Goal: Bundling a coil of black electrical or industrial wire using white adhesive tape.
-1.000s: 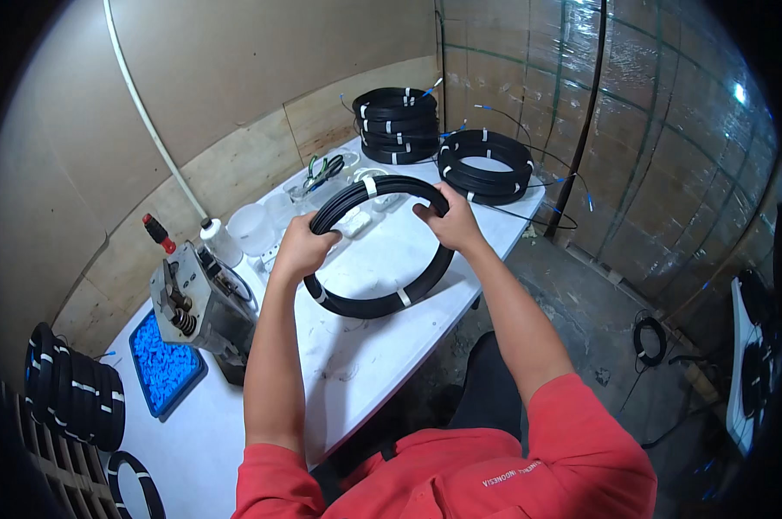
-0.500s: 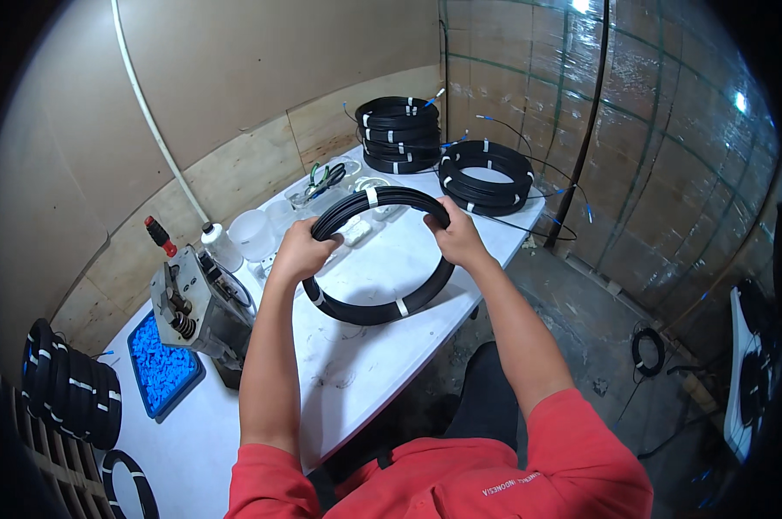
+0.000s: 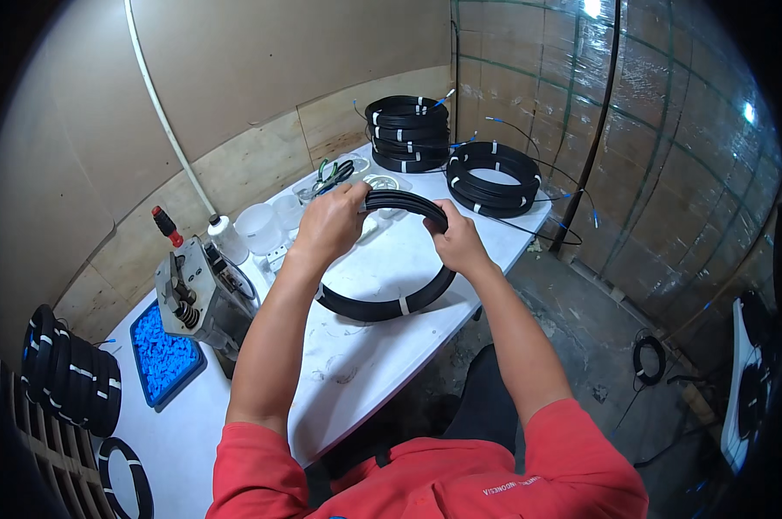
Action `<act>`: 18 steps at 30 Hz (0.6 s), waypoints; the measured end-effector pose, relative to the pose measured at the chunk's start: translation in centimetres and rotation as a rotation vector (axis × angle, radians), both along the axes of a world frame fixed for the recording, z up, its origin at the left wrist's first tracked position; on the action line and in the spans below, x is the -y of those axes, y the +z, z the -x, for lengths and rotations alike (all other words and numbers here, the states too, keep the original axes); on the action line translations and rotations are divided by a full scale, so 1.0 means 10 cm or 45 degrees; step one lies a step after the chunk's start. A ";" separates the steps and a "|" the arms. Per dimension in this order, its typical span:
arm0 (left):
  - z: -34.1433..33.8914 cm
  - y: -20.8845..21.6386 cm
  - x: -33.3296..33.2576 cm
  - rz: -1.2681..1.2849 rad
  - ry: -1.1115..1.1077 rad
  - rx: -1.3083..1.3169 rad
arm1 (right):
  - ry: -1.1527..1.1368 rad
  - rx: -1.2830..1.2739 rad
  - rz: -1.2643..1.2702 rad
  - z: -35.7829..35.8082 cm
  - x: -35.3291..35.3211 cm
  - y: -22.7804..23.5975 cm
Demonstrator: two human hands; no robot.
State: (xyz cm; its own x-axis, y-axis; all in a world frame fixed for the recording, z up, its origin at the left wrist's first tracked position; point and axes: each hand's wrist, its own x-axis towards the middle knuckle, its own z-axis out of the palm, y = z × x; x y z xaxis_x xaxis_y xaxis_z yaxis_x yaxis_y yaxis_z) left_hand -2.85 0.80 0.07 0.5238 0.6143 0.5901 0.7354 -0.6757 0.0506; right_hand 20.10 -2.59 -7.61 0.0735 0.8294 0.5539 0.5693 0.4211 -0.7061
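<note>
1. the black cable coil point(image 3: 408, 204) is held in front of the person, above the white table point(image 3: 365, 355); whether its lower edge touches the table, i cannot tell.
2. the left hand point(image 3: 328, 227) is at the upper left of the coil, its fingers curled over the turns; their tips are partly hidden.
3. the right hand point(image 3: 456, 240) grips the upper right, with the thumb at the inner side and the other fingers mostly out of sight.
4. i judge the coil to be moderately heavy, springy, and stiff enough to keep its round shape, but turns may spread between the white bands point(image 3: 404, 305).
5. the smooth cover is perhaps slightly slippery, so a full grasp around all turns, near a band and on two opposite sides, seems safest.
6. sharp bending could probably harm the cable.
</note>
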 end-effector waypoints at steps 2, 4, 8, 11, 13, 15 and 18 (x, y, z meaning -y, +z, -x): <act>0.01 -0.01 -0.02 -0.005 0.011 -0.014 | 0.009 0.000 -0.041 0.02 -0.02 -0.01; 0.01 -0.03 -0.02 -0.012 0.030 -0.026 | -0.008 0.013 -0.032 0.03 -0.01 -0.01; 0.02 -0.07 -0.01 -0.136 -0.005 0.074 | -0.006 0.022 -0.026 0.04 -0.01 0.01; 0.04 -0.03 0.04 -0.027 -0.149 0.234 | 0.013 -0.021 -0.010 0.01 0.02 -0.01; 0.06 -0.05 0.07 -0.146 -0.174 0.391 | -0.024 -0.036 0.017 -0.06 0.04 -0.06; 0.18 -0.15 0.06 -0.148 -0.138 0.558 | -0.035 -0.062 -0.026 -0.11 0.00 -0.14; 0.45 -0.51 -0.12 0.276 0.098 0.722 | -0.040 -0.070 -0.008 -0.08 0.01 -0.11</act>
State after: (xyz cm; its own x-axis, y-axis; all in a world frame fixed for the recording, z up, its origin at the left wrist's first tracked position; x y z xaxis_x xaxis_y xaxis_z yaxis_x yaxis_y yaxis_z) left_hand -7.38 1.99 -5.03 0.1141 0.7753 0.6212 0.6001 -0.5521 0.5788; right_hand 20.91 -2.69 -8.76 0.1301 0.8226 0.5535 0.5425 0.4082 -0.7342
